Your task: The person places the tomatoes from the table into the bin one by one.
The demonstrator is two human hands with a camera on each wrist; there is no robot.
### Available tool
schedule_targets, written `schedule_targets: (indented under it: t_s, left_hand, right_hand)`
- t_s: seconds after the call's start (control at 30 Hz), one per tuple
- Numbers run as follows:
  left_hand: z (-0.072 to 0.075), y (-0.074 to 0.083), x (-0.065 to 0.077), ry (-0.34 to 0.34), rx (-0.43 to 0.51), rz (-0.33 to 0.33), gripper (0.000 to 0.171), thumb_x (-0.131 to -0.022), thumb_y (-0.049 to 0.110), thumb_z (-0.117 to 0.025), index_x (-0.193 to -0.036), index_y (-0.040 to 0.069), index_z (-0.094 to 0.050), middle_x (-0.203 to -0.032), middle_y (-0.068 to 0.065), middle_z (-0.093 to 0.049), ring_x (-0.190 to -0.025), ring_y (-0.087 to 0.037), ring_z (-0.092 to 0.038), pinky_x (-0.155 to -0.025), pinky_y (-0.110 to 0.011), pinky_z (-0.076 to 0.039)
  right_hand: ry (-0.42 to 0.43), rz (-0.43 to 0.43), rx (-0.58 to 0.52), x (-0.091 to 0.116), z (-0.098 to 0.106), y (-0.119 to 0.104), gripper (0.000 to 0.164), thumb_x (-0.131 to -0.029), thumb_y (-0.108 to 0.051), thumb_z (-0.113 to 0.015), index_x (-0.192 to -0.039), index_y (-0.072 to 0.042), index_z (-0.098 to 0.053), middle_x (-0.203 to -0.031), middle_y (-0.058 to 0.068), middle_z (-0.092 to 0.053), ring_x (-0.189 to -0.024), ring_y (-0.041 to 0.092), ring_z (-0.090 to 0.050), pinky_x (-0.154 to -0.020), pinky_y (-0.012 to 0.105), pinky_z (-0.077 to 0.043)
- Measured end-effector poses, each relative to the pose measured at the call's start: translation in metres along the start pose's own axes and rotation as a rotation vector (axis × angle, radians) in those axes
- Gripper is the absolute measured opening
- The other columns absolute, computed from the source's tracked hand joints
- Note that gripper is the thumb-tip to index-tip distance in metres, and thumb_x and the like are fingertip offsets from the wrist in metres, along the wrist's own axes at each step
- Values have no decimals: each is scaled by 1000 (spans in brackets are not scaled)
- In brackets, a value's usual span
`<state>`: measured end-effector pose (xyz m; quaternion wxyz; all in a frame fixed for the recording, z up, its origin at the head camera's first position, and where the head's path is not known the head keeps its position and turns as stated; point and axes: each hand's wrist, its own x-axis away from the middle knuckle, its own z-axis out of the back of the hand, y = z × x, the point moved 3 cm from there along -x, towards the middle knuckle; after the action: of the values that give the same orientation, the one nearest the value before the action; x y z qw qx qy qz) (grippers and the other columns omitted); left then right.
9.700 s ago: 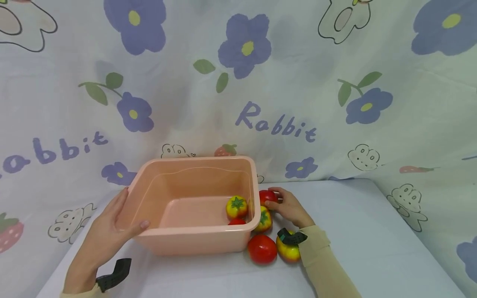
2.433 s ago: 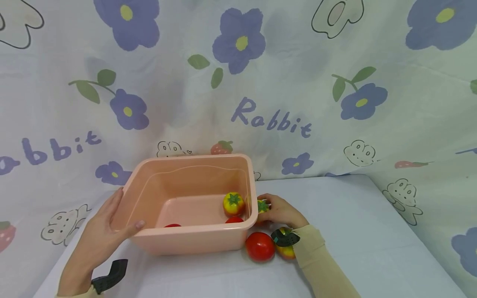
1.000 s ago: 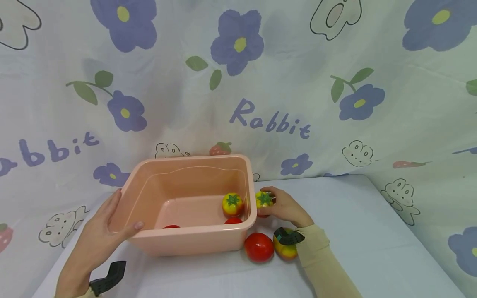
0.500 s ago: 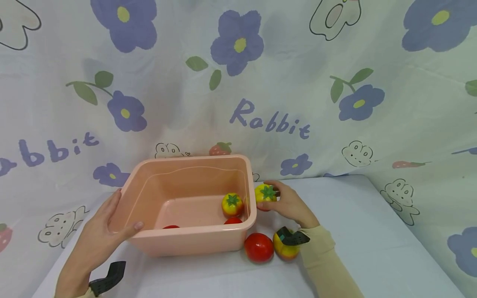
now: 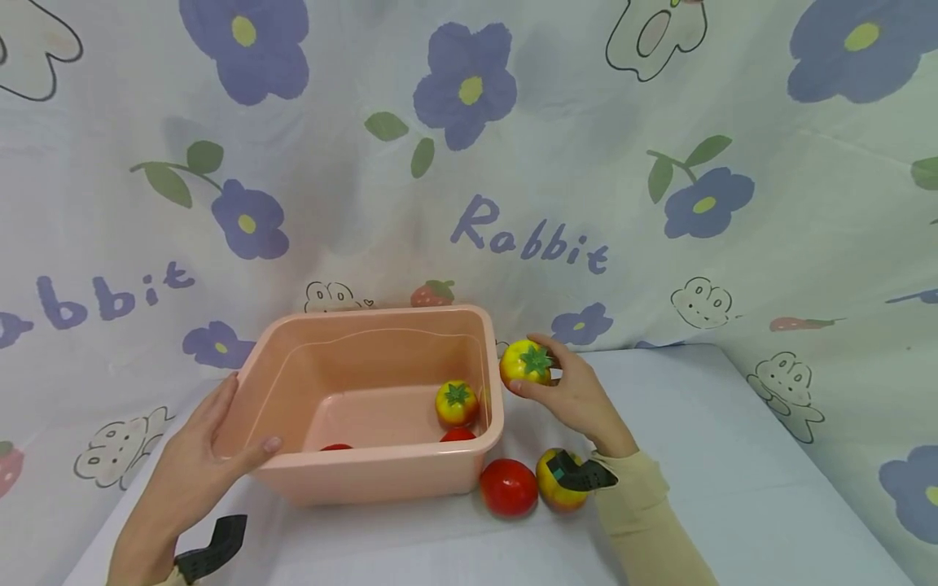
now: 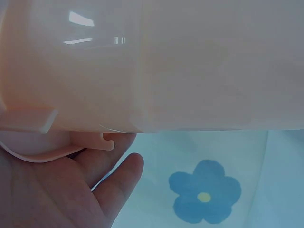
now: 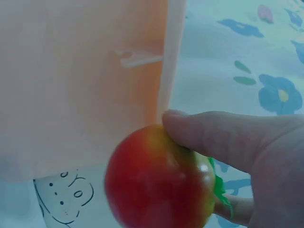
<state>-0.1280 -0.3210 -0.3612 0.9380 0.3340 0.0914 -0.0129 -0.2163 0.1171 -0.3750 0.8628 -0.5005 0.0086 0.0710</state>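
My right hand holds a yellow-and-red tomato with a green leafy top, thumb on the near side and fingers behind. It is raised beside the right rim of a pink plastic box. The right wrist view shows the tomato's red underside close to the box wall. At the box's left front corner my left hand grips the rim, thumb over the front edge and fingers along the left side. Inside the box lie another yellow-and-red tomato and two red ones, partly hidden by the front wall.
On the white table, by the box's right front corner, sit a red tomato and a yellow-and-red tomato, the latter partly covered by the right wrist's black strap. A flower-and-rabbit patterned cloth hangs behind the box.
My right hand has lifted the yellow-and-red tomato up from beside the box to the height of its rim. Earlier, a red tomato came to lie in the box's left part. The left hand keeps its place.
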Motion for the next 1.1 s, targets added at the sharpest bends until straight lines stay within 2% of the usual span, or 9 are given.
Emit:
schedule_targets:
  t_s: [0.2, 0.53, 0.77, 1.1]
  left_hand:
    - [0, 2, 1, 0, -5, 22, 105, -90, 42, -72, -162, 12, -3, -165, -26, -8, -139, -61, -23, -101, -82, -22]
    - [-1, 4, 6, 10, -6, 19, 104, -90, 42, -73, -162, 12, -4, -165, -27, -8, -140, -61, -22, -102, -81, -22]
    - [-2, 4, 7, 1, -19, 39, 106, -90, 44, -72, -162, 11, -2, -165, -27, -8, -139, -61, -24, -100, -81, -24]
    - [-3, 5, 5, -7, -19, 64, 108, -89, 47, -72, -162, 12, 0, -165, -27, -7, -138, -61, -26, -99, -81, -26]
  right_hand:
    - [57, 62, -36, 4, 5, -6, 77, -84, -31, -81, -150, -16, -45, -137, 9, -56, -120, 27, -54, -98, 44, -54]
    - [111, 173, -57, 14, 12, -19, 75, -84, -26, -81, -149, -14, -47, -135, 7, -58, -118, 25, -53, -96, 44, -51]
    - [163, 230, -94, 19, 15, -23, 73, -83, -23, -82, -147, -16, -49, -131, 7, -60, -114, 23, -54, -95, 43, -52]
    - [193, 294, -154, 29, 12, -33, 72, -81, -18, -84, -144, -11, -50, -133, 6, -59, -118, 22, -54, -99, 43, -50]
